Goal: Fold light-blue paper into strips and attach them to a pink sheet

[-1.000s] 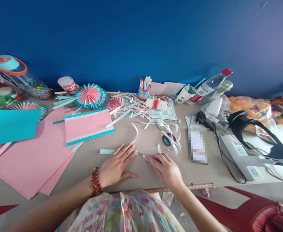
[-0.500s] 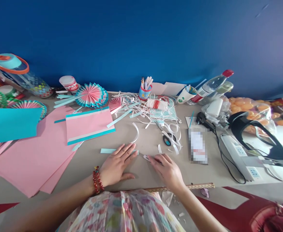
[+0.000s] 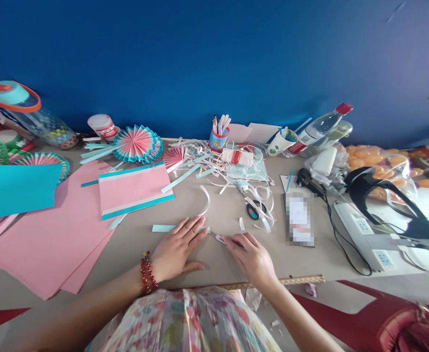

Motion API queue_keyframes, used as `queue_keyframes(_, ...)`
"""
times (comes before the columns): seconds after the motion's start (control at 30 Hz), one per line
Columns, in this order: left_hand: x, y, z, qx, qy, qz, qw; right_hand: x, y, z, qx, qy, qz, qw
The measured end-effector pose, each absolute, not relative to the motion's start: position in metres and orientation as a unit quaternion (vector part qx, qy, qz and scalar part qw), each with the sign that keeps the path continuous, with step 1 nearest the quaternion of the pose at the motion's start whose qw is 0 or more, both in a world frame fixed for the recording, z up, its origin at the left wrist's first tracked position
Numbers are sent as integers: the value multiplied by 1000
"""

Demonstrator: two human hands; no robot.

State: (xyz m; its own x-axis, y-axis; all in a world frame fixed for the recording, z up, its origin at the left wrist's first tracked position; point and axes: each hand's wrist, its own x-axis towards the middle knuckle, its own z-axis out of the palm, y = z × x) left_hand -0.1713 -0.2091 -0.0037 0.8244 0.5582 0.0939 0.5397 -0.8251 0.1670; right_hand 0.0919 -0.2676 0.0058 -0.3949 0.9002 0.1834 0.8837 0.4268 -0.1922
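Observation:
My left hand [image 3: 175, 252] lies flat on the table, fingers stretched out, over a pale blue paper strip [image 3: 160, 228]. The strip's left end shows, and a small bit of it peeks out past my fingertips. My right hand [image 3: 253, 256] is closed round a small craft knife [image 3: 219, 238]. Its pale tip points left, close to the strip's right end, while most of it is hidden in my fingers. A curled white paper strip [image 3: 206, 198] lies just beyond my left fingertips. Scissors [image 3: 256, 210] rest among white paper curls, farther off and right of centre.
Pink sheets [image 3: 53, 244], a turquoise sheet [image 3: 19, 190] and a blue-edged pink panel [image 3: 135, 188] lie at left. Folded paper rosettes [image 3: 138, 144], paper scraps and a pen cup [image 3: 219, 139] stand along the wall. A phone [image 3: 300, 220] and power strip [image 3: 361, 227] lie at right.
Both hands stay in nearly the same place, with the knife still beside the strip's right end. The view has shifted very slightly.

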Motion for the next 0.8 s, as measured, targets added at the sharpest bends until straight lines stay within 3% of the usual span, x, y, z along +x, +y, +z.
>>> queue_keyframes(0.8, -189, -209, -4, 955, 287, 59, 41, 74, -269, 5, -562, -813, 45, 147)
